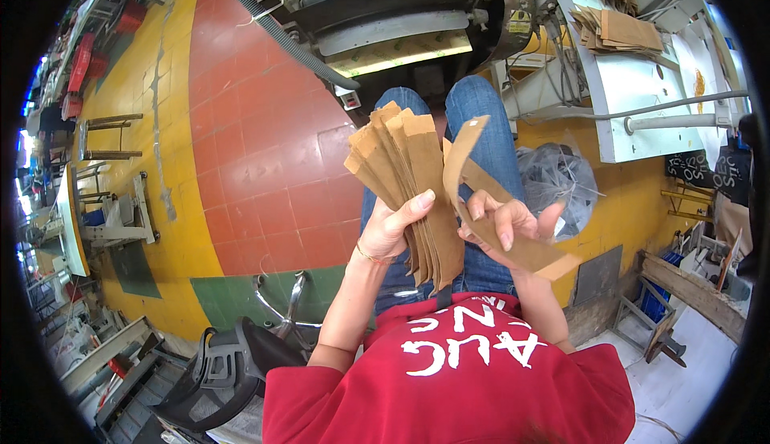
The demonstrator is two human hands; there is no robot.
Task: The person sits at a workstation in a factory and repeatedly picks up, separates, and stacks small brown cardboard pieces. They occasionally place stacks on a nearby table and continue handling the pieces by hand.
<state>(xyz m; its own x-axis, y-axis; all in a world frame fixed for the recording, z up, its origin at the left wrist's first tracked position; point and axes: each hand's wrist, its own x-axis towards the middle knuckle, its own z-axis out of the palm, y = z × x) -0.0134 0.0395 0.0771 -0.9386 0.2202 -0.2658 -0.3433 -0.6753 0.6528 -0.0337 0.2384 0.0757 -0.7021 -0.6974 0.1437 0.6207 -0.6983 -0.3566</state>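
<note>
Above my lap, my left hand (pixel 391 231) grips a fanned stack of flat brown strips (pixel 405 171) with paler tan ends, its thumb lying across the front. The material looks like leather or stiff card; I cannot tell which. Just right of the stack, my right hand (pixel 507 221) has a loose brown strip (pixel 455 170) between its fingers. That strip bends, with one end pointing up and the other reaching toward the lower right. Another brown piece shows behind it, partly hidden by the fingers.
A dark machine (pixel 393 23) with a curved metal plate stands in front of my knees. At the right, a pale table (pixel 618 107) bears more brown pieces (pixel 622 31). Below it sits a clear plastic bag (pixel 557 183). A black chair (pixel 228 372) stands at the lower left.
</note>
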